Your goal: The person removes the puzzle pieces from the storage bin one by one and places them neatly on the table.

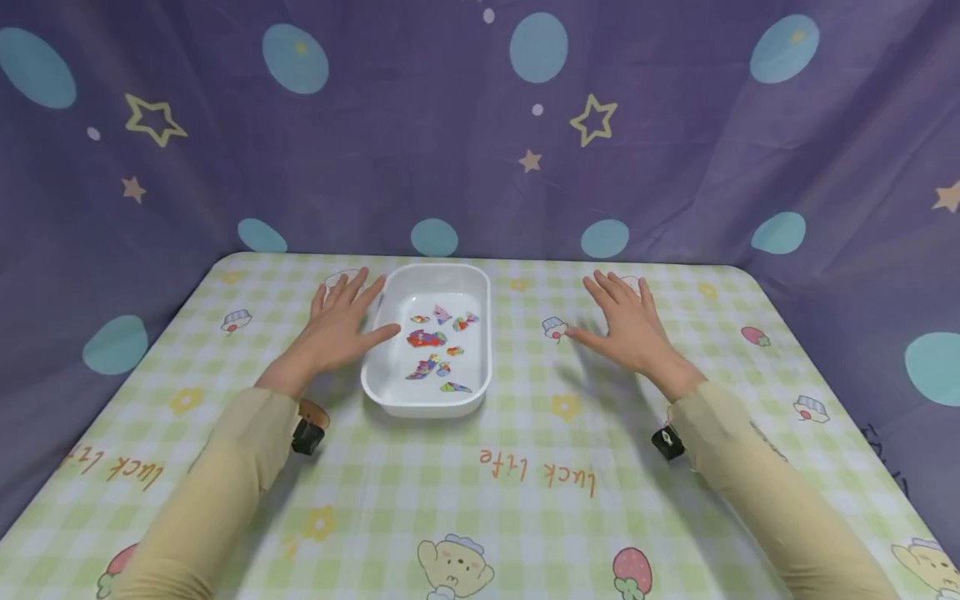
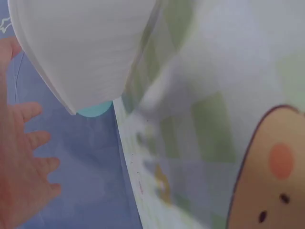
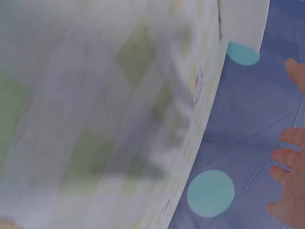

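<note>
A white rectangular tub (image 1: 426, 406) stands on the table left of centre. On its floor lie several small colourful cut-out pieces, among them a red one (image 1: 426, 338) and a lilac one (image 1: 441, 314). My left hand (image 1: 337, 329) hovers at the tub's left side, fingers spread, with the thumb reaching over the rim. To the right, my right hand (image 1: 628, 327) is held above the tablecloth with spread fingers and nothing in it. In the left wrist view the tub's outer wall (image 2: 90, 52) fills the top, beside the spread left fingers.
A green-and-white checked tablecloth (image 1: 525, 517) with printed cartoons and lettering covers the table. Behind the far edge hangs a purple curtain (image 1: 480, 167) with stars and blue ovals. Small black devices sit at both wrists, one by the left cuff (image 1: 307, 437).
</note>
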`<act>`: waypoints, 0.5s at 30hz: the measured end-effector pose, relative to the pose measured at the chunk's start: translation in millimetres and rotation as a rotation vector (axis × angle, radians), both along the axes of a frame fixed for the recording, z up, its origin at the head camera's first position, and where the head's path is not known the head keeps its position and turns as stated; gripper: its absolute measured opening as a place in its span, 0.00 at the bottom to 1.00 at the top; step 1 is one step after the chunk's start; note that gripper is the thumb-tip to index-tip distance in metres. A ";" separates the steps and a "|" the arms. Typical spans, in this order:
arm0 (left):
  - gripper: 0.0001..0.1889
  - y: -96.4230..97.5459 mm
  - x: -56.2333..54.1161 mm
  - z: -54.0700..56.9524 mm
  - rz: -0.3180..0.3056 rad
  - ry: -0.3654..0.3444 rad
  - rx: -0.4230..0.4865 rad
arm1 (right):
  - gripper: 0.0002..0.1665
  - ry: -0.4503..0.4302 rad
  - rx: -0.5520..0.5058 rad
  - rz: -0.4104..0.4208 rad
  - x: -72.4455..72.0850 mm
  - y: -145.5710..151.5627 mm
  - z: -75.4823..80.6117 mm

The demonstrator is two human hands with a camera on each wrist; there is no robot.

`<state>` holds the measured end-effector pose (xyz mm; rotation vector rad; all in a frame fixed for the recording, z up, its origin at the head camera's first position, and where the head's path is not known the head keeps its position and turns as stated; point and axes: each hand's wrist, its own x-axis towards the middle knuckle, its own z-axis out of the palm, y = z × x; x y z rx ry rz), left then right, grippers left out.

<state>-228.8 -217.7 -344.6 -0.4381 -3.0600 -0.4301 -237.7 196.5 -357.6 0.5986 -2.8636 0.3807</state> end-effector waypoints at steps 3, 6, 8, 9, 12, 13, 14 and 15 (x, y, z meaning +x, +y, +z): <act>0.43 -2.2 0.9 -2.2 -0.006 0.010 0.032 | 0.49 0.008 -0.013 0.027 -0.1 -9.6 1.2; 0.43 -3.9 1.7 -3.7 -0.010 0.010 0.069 | 0.46 0.014 -0.029 0.059 0.6 -20.3 2.0; 0.42 -4.4 2.2 -4.7 -0.008 0.008 0.097 | 0.42 0.018 -0.037 0.077 1.1 -27.9 2.6; 0.41 -4.3 2.7 -5.2 -0.005 0.004 0.113 | 0.41 0.020 -0.042 0.085 1.3 -31.8 3.2; 0.39 -4.0 3.9 -7.8 0.016 -0.005 0.176 | 0.36 0.021 -0.057 0.107 1.7 -43.5 5.5; 0.38 -3.6 4.4 -9.0 0.027 -0.007 0.201 | 0.35 0.021 -0.059 0.115 1.6 -47.0 6.2; 0.37 -3.1 5.0 -10.5 0.042 -0.012 0.230 | 0.33 0.024 -0.059 0.121 1.7 -50.6 7.4; 0.36 -2.7 5.3 -12.2 0.054 -0.014 0.263 | 0.32 0.023 -0.063 0.130 1.8 -53.8 8.7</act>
